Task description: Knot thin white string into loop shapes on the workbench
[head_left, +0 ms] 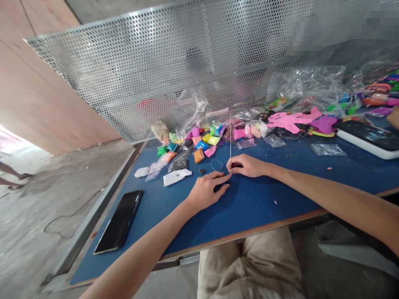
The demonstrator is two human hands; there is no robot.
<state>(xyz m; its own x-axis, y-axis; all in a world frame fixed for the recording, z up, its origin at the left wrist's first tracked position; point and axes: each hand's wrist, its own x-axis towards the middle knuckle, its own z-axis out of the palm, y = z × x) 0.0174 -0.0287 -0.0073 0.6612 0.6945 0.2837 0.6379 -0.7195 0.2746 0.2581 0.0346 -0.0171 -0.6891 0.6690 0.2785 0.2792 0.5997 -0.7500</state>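
The blue table (187, 226) spans the workspace, with the perforated mesh (124, 74) along its far side. At one end lies a phone (118, 222); well apart from it, at the far side, a pink figure (291, 121) lies near a white-edged case (369, 139). Coloured packets (198, 155) and clear wrappers sit between the mesh and the hands, and a white packet (176, 177) lies nearer, beside the left forearm's side of the table.

The left hand (204, 191) rests low, its index finger and thumb apart, the index tip meeting the right hand's fingertips. Something dark shows beneath it, too hidden to name. The right hand (249, 166) has thumb and index tips together, apparently pinching the thin wire (230, 139).

The handling looks partway along: the wire is in hand and one length stands up, but a curved length by the left fingers is an open loop, and no finished join is visible. What remains seems to be fine fingertip work; how much cannot be told.

The wire rises nearly upright from the right fingertips, while the loop lies just beside them, above the left index finger. A small dark lump (202, 170) sits near the left knuckles, untouched.
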